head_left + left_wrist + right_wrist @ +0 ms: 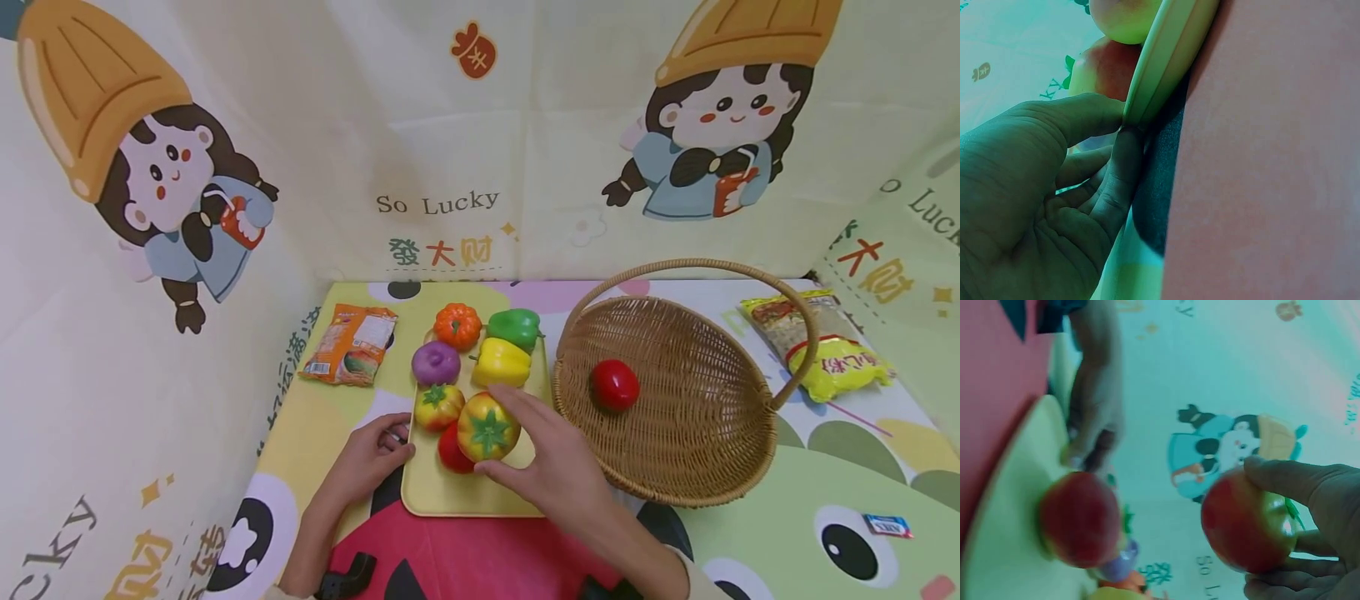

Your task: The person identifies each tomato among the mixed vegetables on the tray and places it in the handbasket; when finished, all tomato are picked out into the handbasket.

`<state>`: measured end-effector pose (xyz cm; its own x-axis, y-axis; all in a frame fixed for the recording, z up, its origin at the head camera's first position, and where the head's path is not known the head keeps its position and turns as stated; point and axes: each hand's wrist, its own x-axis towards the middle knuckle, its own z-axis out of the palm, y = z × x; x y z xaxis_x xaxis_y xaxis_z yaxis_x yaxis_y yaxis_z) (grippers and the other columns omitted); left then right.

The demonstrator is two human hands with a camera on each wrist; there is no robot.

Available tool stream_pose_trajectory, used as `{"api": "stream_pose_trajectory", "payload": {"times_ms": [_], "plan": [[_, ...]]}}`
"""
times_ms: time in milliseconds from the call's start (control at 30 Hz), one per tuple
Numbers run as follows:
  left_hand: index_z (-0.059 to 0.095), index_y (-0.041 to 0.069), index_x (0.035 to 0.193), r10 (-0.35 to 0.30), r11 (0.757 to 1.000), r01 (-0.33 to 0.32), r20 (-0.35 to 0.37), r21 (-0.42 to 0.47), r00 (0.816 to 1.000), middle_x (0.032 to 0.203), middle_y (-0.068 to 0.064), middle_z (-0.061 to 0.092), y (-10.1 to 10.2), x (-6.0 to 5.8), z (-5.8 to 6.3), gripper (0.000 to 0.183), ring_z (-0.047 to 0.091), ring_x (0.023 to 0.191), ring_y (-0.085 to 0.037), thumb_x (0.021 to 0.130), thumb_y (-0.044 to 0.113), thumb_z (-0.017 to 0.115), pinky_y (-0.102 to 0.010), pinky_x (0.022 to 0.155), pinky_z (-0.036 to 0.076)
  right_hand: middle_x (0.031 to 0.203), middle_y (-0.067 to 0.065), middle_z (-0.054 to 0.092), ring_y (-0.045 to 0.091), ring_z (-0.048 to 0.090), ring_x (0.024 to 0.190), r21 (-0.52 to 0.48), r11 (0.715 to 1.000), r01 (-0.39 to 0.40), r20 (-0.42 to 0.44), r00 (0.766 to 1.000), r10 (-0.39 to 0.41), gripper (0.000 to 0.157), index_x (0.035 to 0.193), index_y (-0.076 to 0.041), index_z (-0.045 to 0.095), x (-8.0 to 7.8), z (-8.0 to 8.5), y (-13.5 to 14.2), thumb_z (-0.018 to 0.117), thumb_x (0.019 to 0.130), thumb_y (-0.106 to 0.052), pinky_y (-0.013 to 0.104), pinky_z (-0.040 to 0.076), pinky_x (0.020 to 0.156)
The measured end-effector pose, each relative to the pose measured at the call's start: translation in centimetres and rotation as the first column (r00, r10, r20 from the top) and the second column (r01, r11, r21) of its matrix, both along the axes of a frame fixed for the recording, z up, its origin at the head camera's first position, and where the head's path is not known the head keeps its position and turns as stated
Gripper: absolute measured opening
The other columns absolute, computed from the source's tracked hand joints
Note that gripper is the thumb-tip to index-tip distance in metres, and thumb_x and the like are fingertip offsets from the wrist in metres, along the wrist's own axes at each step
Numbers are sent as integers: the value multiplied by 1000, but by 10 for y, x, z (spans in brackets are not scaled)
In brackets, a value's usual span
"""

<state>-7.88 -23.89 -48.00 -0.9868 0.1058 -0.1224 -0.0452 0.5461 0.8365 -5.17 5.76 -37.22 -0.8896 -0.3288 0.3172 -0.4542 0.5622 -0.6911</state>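
Observation:
My right hand (pixel 562 454) holds a yellow-red toy tomato (pixel 488 427) with a green star-shaped top between thumb and fingers, raised over the tray in the right wrist view. Below it a round red fruit (pixel 1080 519) lies on the yellow tray (pixel 480 500), partly covered in the head view. Thumb and forefinger of my left hand (pixel 369 457) pinch the tray's left rim. Also on the tray are another yellow-red tomato (pixel 438 407), a purple onion (pixel 436 363), a yellow bell pepper (pixel 502 362), a green pepper (pixel 515 328) and an orange pumpkin (pixel 457 326).
A wicker basket (pixel 697 392) with a tall handle stands right of the tray, a red fruit (pixel 615 386) inside. An orange snack packet (pixel 351 344) lies at the left, a yellow food bag (pixel 821 343) behind the basket, and a small blue packet (pixel 888 526) at front right.

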Motion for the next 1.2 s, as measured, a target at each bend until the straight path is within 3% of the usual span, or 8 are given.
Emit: {"api": "stream_pose_trajectory", "payload": {"times_ms": [233, 500, 633, 867, 1000, 1200], "plan": [[61, 10, 130, -3, 1000, 3, 1, 15, 1000, 97, 0, 61, -1, 0, 0, 44, 61, 82, -16, 88, 15, 74, -27, 72, 51, 133, -13, 57, 7, 55, 117, -33, 999, -32, -29, 999, 31, 85, 140, -28, 55, 0, 22, 17, 93, 65, -37, 32, 50, 91], [62, 10, 130, 5, 1000, -5, -15, 25, 1000, 97, 0, 61, -2, -4, 2, 44, 61, 82, -16, 88, 17, 75, -27, 70, 51, 130, -15, 58, 8, 56, 113, -63, 998, -9, 66, 998, 13, 79, 137, -29, 59, -2, 40, 40, 89, 66, -48, 34, 54, 84], [61, 8, 129, 2, 1000, -2, 20, 28, 1000, 97, -1, 60, -1, 0, 1, 45, 60, 82, -16, 88, 17, 75, -26, 69, 51, 127, -11, 60, 10, 58, 106, 20, 1000, -7, 70, 998, 6, 80, 137, -29, 58, -5, 51, 59, 88, 66, -50, 35, 55, 81], [61, 7, 129, 6, 1000, -5, -4, 23, 1000, 97, -1, 60, -1, 1, 2, 45, 60, 81, -16, 88, 18, 75, -26, 69, 50, 125, -5, 62, 16, 59, 102, 188, 978, -91, 42, 996, 85, 80, 139, -24, 58, -34, 72, 110, 87, 69, -49, 37, 55, 79], [61, 8, 130, 13, 1000, -13, 10, 15, 1000, 96, 0, 60, -1, 2, 3, 45, 60, 81, -16, 88, 16, 75, -26, 70, 51, 127, -9, 60, 13, 57, 107, 243, 955, -171, 111, 983, 148, 79, 140, -28, 56, -58, 78, 140, 87, 70, -48, 33, 52, 85], [61, 7, 129, 3, 1000, -3, 3, 28, 1000, 96, 0, 60, 1, 4, -2, 44, 61, 81, -16, 88, 16, 75, -27, 69, 51, 117, -5, 61, 19, 55, 99, 344, 905, -250, 246, 954, 170, 74, 138, -33, 57, -88, 81, 170, 88, 71, -44, 33, 52, 76]]}}
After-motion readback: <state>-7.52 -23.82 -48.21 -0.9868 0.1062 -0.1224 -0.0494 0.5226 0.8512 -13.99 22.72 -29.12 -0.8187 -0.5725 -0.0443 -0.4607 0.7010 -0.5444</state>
